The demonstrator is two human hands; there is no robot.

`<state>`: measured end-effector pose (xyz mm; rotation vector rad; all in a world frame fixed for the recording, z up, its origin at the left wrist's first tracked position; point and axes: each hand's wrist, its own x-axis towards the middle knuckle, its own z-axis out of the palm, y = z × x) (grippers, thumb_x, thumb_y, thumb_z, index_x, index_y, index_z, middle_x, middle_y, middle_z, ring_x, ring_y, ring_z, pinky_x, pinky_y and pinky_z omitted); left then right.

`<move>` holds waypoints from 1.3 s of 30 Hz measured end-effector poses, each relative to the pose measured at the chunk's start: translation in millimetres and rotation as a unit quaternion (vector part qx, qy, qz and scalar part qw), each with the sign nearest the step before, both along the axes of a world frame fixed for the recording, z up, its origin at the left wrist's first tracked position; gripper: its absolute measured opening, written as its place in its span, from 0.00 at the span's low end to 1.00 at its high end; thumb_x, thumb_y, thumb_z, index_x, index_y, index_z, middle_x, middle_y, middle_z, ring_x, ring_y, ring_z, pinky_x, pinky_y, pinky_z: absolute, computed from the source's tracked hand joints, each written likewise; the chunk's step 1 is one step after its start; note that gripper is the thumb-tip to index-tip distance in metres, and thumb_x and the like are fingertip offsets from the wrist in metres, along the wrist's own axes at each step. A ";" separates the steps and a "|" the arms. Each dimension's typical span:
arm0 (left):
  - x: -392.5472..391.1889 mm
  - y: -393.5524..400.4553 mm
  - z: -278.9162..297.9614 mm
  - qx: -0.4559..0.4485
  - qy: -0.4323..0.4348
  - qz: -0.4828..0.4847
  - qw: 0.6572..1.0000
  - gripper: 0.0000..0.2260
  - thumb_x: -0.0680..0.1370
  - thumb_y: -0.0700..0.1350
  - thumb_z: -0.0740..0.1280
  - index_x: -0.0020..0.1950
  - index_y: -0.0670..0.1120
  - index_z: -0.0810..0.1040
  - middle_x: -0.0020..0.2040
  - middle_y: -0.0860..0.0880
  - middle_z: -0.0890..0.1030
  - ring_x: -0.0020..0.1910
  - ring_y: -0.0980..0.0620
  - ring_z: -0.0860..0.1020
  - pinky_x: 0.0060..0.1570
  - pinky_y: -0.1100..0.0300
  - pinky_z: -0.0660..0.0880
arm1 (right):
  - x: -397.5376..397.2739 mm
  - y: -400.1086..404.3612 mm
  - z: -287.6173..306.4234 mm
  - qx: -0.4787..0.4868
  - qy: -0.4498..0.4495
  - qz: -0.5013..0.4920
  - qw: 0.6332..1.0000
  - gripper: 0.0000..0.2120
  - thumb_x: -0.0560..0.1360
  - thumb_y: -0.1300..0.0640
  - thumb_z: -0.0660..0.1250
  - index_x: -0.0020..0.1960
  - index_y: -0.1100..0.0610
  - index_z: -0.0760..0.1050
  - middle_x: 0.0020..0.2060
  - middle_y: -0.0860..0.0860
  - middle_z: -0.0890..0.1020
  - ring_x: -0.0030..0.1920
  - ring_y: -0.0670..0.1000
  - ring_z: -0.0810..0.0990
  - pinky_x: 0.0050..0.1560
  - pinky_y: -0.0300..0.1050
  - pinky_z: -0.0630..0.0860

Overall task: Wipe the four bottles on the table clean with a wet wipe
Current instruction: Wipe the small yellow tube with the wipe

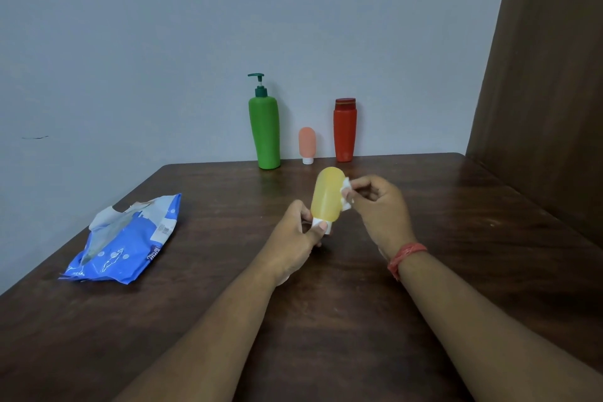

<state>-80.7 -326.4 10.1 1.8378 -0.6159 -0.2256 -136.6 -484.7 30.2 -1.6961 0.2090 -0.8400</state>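
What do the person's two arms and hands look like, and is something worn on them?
Both forearms are bare, with no sleeves in view, and no gloves cover the hands. The right hand has a red band, like wound thread or cord, around the wrist. The left hand and its wrist carry nothing that shows: no watch and no bracelet. No rings are visible on the fingers in view.

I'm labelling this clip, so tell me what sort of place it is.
Probably a plain room at home: a dark wooden table against a bare wall, with toiletry-style bottles such as the green pump bottle and a brown curtain.
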 end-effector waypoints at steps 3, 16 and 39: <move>-4.2 -2.3 0.4 0.071 -0.051 -0.019 0.996 0.10 0.81 0.50 0.67 0.47 0.52 0.66 0.53 0.45 0.80 0.52 0.45 0.80 0.47 0.51 0.76 | -0.6 -11.3 2.9 0.006 -0.045 -0.055 0.997 0.08 0.75 0.60 0.72 0.45 0.47 0.80 0.44 0.45 0.85 0.47 0.45 0.83 0.50 0.43 0.81; 0.9 1.4 -4.0 -0.040 0.000 0.030 0.999 0.12 0.78 0.46 0.71 0.42 0.55 0.69 0.51 0.43 0.82 0.53 0.42 0.82 0.58 0.41 0.76 | -0.1 -6.5 -5.2 -0.372 -0.044 -0.115 0.920 0.08 0.74 0.64 0.72 0.52 0.59 0.83 0.49 0.52 0.82 0.52 0.51 0.79 0.51 0.35 0.69; -4.0 -2.4 -1.8 -0.001 -0.027 -0.006 1.000 0.11 0.75 0.54 0.69 0.46 0.53 0.67 0.54 0.42 0.80 0.55 0.38 0.80 0.57 0.38 0.75 | 0.0 -6.4 -1.9 -0.163 -0.067 -0.100 0.979 0.06 0.74 0.64 0.72 0.47 0.54 0.82 0.43 0.39 0.79 0.46 0.38 0.79 0.46 0.32 0.76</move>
